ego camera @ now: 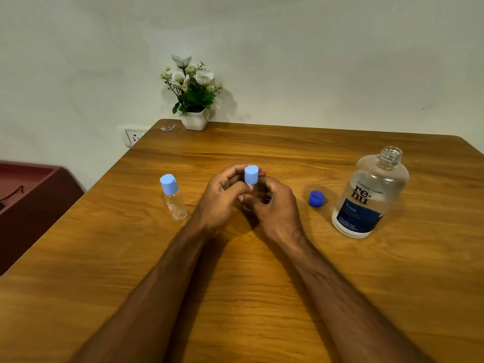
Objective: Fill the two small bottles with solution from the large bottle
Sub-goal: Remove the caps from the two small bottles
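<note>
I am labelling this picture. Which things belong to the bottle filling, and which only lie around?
Job: large bottle, its dark blue cap, small bottle standing alone, capped bottle held by both hands.
Lying about: flower pot, wall socket, red tray.

Wooden table point(262, 284), small bottle point(174, 199), dark blue cap point(316, 198), large bottle point(366, 195), flowerpot point(195, 119)

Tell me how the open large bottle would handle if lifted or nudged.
The large bottle is uncapped, its dark blue cap lying beside it, so a tip would probably spill. It looks mostly empty, so likely light and easily toppled. Its smooth clear wall may be slippery.
</note>
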